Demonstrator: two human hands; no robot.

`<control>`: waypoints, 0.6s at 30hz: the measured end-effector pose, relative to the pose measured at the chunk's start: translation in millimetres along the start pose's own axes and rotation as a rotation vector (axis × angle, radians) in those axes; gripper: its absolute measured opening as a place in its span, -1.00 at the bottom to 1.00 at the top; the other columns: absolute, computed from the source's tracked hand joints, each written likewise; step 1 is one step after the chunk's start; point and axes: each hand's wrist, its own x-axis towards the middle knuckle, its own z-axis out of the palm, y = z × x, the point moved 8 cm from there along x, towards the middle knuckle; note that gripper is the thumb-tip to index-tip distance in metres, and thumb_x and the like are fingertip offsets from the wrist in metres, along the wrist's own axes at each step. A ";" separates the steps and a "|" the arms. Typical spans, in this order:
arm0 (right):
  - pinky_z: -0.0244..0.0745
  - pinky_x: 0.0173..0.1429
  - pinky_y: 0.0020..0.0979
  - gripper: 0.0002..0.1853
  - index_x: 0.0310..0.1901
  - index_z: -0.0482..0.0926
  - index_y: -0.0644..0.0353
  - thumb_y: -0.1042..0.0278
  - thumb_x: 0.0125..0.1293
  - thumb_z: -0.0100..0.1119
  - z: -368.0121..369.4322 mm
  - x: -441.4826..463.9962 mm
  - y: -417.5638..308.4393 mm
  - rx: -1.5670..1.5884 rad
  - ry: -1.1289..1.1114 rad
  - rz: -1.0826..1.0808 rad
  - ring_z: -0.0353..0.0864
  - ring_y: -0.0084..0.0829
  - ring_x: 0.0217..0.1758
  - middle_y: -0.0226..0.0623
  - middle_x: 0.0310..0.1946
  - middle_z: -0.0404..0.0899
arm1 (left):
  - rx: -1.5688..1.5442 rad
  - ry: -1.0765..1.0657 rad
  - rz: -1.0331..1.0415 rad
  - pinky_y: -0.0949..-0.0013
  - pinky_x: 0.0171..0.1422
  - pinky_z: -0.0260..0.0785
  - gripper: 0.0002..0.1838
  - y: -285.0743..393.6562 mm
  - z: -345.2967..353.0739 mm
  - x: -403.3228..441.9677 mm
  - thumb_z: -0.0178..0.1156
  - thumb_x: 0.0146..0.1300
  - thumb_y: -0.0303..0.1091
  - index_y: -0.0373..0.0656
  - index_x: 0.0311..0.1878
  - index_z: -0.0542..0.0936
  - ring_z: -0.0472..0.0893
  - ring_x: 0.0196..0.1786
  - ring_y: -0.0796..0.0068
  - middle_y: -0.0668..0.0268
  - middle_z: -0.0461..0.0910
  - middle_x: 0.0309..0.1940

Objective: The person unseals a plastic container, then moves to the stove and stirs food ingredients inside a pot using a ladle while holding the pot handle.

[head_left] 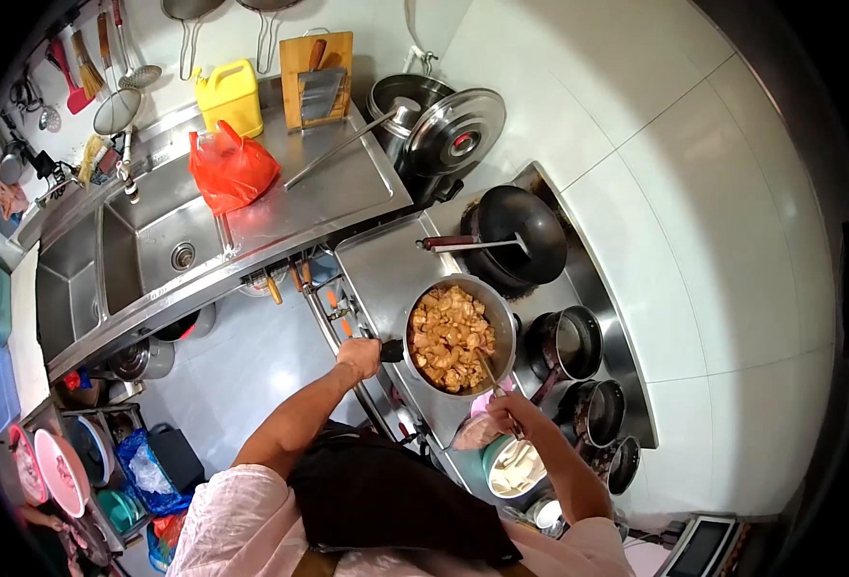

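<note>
My left hand (359, 359) is closed around the black handle (392, 351) of a deep metal pot (507, 332) on the steel counter. Chunks of brown, glazed-looking meat (451, 337) fill much of the pot. At the pot's lower right, my right hand (514, 413) grips a long thin metal utensil (490, 373). Its head is buried in the meat, so I cannot tell its kind. Just below the right hand stands a bowl (518, 468) of pale pieces, beside a pinkish bag or bundle (480, 428).
A black wok (535, 236) with a metal utensil across it sits beyond the pot. Several small dark pans (578, 341) line the right side. Across the aisle are a steel sink (160, 231), a red plastic bag (232, 168), a yellow jug (230, 98) and a knife stand (316, 82).
</note>
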 end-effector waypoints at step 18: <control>0.51 -0.10 0.14 -0.67 -0.08 0.35 0.23 0.22 0.28 0.19 0.2 -55.1 -59.1 -1.475 0.881 -0.447 0.67 0.21 -0.24 0.14 -0.40 0.66 | 0.002 0.048 0.015 0.17 0.04 0.55 -0.76 -6.1 12.2 3.9 0.16 0.22 -0.30 -0.15 -0.14 0.71 0.72 -0.01 0.15 0.09 0.72 -0.08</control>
